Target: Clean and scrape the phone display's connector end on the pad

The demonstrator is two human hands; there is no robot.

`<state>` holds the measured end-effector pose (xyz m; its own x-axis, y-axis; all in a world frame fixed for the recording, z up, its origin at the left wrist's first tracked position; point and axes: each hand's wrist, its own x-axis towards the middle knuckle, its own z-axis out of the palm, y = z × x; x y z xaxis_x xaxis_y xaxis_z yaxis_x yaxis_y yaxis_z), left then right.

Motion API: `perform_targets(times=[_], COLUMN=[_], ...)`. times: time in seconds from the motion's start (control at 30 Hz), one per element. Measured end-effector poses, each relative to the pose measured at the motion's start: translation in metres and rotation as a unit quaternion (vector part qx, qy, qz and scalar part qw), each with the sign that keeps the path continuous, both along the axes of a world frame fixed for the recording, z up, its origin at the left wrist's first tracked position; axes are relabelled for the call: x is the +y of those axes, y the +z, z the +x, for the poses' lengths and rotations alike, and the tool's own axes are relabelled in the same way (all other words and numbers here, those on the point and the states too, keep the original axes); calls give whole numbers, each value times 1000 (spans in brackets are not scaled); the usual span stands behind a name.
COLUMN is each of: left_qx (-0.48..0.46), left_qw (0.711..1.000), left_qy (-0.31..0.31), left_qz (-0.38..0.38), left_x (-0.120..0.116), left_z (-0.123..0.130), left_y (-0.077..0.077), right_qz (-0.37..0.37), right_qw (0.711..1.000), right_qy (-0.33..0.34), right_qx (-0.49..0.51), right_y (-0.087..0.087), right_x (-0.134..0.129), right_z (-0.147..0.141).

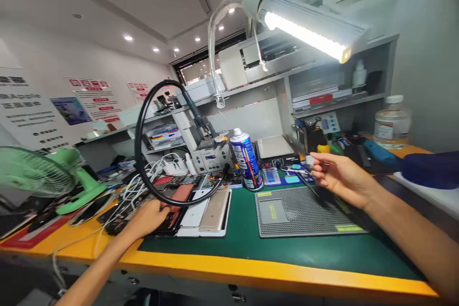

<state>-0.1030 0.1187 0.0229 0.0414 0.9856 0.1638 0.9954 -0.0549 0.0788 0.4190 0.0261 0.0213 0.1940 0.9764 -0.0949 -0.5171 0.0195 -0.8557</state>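
Observation:
My left hand [152, 216] rests at the left end of a row of phones, its fingers curled down by a reddish phone [182, 197]; whether it grips anything is hidden. Beside that lie a white phone [193, 210] and a gold phone [215, 211]. Over the right end of a grey perforated mat [297, 213], my right hand [337, 177] is raised with its fingers bent and thumb near the fingertips. A small whitish thing [309, 160] shows at those fingertips, too small to name. Dark tweezers [309, 184] appear just left of this hand.
A blue spray can [247, 160] stands behind the green mat [240, 248], near a soldering station [211, 158] with a looping black hose [138, 138]. White cables and a green fan [77, 177] are at left. A lamp [308, 24] hangs overhead; a clear bottle [391, 124] stands right.

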Motion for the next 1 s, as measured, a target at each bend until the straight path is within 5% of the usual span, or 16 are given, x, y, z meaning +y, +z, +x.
perform_targets(times=[0.27, 0.43, 1.0], left_qx=[41, 66, 150], left_qw=[994, 986, 979], left_qy=[-90, -143, -130], left_qz=[-42, -61, -43], left_x=[-14, -33, -50], left_z=[-28, -32, -14], left_y=[15, 12, 8], right_qz=[-25, -32, -18], right_qw=[999, 999, 999], right_qy=[-39, -43, -30], right_qx=[4, -5, -1], right_y=[-2, -1, -2], right_x=[7, 6, 6], right_z=[3, 2, 3])
